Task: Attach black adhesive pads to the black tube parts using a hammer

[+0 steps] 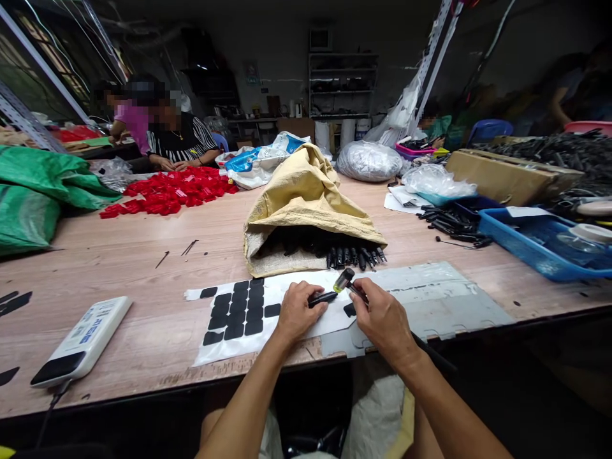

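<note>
Black barrel (pixel 327 297), seemingly light, stiff and slick, suited an end pinch, left fingers (pixel 310 289) holding it, right fingers (pixel 368 287) gripping a clear-headed piece (pixel 343 280).

Looks like small hand-assembly workshop — bulk parts laid out for piecework. Spread over wood-grain table (pixel 157 293): heap of red parts (pixel 176 191), open yellow sack (pixel 306 197) with black pen-like pieces (pixel 351 257) at its mouth, blue tray (pixel 540 248), cardboard box (pixel 507 175), large pile of black parts (pixel 564 153). Behind red heap, person in striped top (pixel 182 140), another in pink (pixel 136 124) alongside. Farther back, in dim light — metal shelving (pixel 343 83) against wall. Perforated metal posts (pixel 430 64) at both sides.
</note>
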The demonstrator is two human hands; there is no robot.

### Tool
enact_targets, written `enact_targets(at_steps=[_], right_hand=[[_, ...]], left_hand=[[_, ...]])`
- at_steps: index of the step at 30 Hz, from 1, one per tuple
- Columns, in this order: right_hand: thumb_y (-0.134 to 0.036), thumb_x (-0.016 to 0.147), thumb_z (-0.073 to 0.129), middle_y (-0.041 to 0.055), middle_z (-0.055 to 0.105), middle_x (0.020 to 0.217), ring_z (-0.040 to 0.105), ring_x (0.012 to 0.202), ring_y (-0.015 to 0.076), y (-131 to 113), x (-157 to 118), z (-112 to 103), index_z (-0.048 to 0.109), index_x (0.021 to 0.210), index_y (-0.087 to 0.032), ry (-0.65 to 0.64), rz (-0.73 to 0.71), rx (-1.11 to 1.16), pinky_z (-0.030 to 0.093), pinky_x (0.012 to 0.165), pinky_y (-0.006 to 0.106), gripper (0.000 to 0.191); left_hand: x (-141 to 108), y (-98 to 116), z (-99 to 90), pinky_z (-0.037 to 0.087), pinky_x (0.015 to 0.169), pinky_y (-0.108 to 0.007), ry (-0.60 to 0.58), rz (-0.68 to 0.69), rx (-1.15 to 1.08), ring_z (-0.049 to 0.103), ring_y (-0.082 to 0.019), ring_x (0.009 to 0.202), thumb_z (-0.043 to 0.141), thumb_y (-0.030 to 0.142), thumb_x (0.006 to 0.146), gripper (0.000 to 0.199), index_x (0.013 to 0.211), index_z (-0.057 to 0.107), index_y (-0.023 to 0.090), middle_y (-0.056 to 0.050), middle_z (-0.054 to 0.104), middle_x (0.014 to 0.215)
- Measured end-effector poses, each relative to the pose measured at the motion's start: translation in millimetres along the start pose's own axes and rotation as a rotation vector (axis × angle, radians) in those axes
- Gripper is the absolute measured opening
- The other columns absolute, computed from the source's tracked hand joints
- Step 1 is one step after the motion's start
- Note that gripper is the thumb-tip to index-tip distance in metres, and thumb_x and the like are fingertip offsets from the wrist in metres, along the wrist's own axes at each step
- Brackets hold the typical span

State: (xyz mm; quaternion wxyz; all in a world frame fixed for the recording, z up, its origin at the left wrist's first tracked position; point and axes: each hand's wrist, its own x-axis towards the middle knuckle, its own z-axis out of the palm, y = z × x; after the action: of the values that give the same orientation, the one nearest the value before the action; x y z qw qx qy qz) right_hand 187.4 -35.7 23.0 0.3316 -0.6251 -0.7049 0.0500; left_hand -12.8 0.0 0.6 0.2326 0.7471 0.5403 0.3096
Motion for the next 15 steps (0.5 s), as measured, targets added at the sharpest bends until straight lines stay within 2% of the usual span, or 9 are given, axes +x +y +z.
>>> enact_targets(at_steps=[4, 7, 12, 15], right_hand=[[-0.023, 0.093, 0.047, 0.0066, 0.071, 0.105, 0.066, 0.093, 0.0215, -4.9, -4.6, 3.6, 0.062, 0.119, -0.023, -0.013, -0.053, 0.01, 0.045, 0.076, 0.03, 0.03], [-0.021, 0.094, 0.047, 0.0057, 0.071, 0.104, 0.065, 0.093, 0.0206, -9.3, -5.8, 4.0, 0.064, 0.12, -0.023, -0.027, -0.073, 0.008, 0.046, 0.078, 0.029, 0.032], [-0.022, 0.099, 0.042, 0.0075, 0.07, 0.106, 0.066, 0.096, 0.0194, -20.1, -9.2, 6.0, 0.063, 0.128, -0.022, 0.074, -0.138, 0.044, 0.047, 0.082, 0.027, 0.035], [-0.019, 0.098, 0.043, 0.0066, 0.07, 0.101, 0.066, 0.092, 0.0185, -23.3, -11.9, 11.5, 0.063, 0.129, -0.022, 0.013, -0.178, 0.0, 0.046, 0.079, 0.026, 0.036]], left_hand=[[-0.7, -0.2, 0.7, 0.044, 0.086, -0.035, 0.015, 0.019, -0.003, 0.055, -0.024, 0.096, 0.07, 0.024, 0.081, 0.018, 0.098, 0.074, 0.022, -0.004, 0.068, 0.093], [-0.9, -0.1, 0.6, 0.044, 0.085, -0.035, 0.004, 0.011, 0.002, 0.054, -0.024, 0.096, 0.07, 0.024, 0.081, 0.018, 0.098, 0.076, 0.023, -0.004, 0.068, 0.094], [-0.4, 0.0, -0.9, 0.043, 0.084, -0.034, -0.011, 0.01, -0.009, 0.053, -0.023, 0.094, 0.071, 0.023, 0.082, 0.017, 0.097, 0.077, 0.023, -0.004, 0.067, 0.091], [-0.2, 0.2, -1.4, 0.042, 0.083, -0.034, -0.006, 0.003, -0.008, 0.053, -0.023, 0.093, 0.072, 0.021, 0.08, 0.013, 0.092, 0.076, 0.023, -0.003, 0.065, 0.088]])
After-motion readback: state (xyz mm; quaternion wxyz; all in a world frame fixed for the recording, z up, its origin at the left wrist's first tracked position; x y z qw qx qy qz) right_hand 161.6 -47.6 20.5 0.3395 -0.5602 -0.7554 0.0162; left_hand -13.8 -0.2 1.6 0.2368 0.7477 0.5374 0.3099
